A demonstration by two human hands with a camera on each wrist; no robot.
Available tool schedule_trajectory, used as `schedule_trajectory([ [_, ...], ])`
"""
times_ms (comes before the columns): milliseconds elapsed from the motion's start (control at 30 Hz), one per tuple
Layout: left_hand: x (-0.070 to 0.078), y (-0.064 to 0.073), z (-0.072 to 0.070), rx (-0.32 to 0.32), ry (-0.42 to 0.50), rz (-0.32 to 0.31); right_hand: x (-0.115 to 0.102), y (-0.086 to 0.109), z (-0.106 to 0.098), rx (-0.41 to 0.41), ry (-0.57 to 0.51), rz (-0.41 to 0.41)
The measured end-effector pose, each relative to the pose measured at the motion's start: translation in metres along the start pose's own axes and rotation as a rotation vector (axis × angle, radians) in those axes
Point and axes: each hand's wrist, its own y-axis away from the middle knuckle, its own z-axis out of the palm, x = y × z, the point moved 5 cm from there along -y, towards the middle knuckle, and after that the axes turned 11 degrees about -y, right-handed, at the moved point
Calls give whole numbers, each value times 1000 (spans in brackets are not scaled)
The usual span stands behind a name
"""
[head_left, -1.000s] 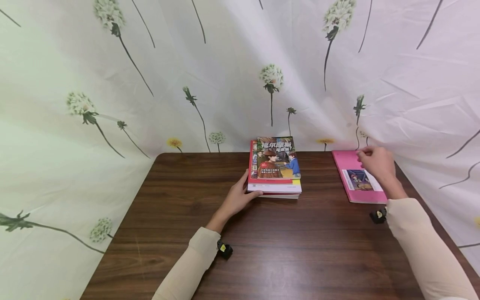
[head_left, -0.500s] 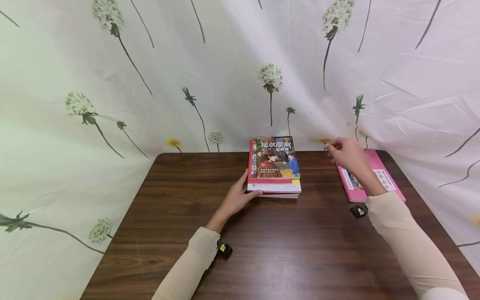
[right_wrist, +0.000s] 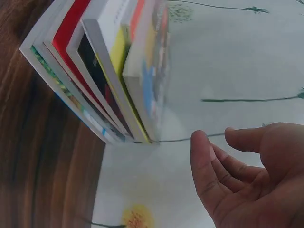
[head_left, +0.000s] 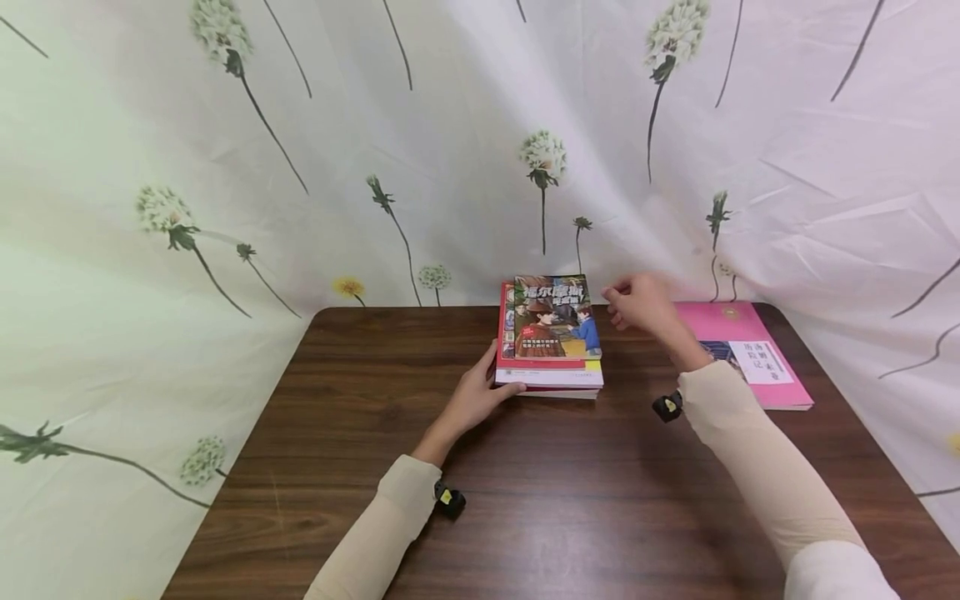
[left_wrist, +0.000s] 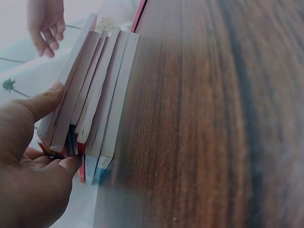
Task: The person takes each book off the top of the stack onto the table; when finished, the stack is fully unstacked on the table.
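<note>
A stack of several books (head_left: 553, 375) lies by the back edge of the table, topped by an illustrated paperback (head_left: 558, 321) with a boy in blue on its cover. My left hand (head_left: 474, 393) grips the stack's near left corner. In the left wrist view, the thumb (left_wrist: 47, 100) lies along the upper books' page edges, and the other fingers bend round the side. Just right of the stack, my right hand (head_left: 643, 304) hovers with fingers loosely bent and nothing in them. Its fingers (right_wrist: 203, 164) are apart from the books in the right wrist view.
A pink book (head_left: 742, 321) lies flat at the back right of the brown wooden table (head_left: 570, 500), partly covered by the right forearm. A white curtain (head_left: 450, 150) with dandelion prints hangs directly behind the table.
My right hand has moved left from above the pink book to beside the stack, uncovering more of the pink cover. The left hand and the stack have stayed put.
</note>
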Motion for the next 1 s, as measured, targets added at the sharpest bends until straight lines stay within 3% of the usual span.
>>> schedule_trajectory([
  [333, -2, 0, 0, 2, 2, 0, 18, -21, 27, -51, 106, 76],
  [533, -3, 0, 1, 8, -11, 6, 29, -27, 35, -66, 98, 110],
  [800, -2, 0, 1, 6, -12, 6, 50, -34, 44, -118, 68, 247],
  [1000, -1, 1, 1, 6, -8, 3, 49, -36, 43, -124, 51, 232],
])
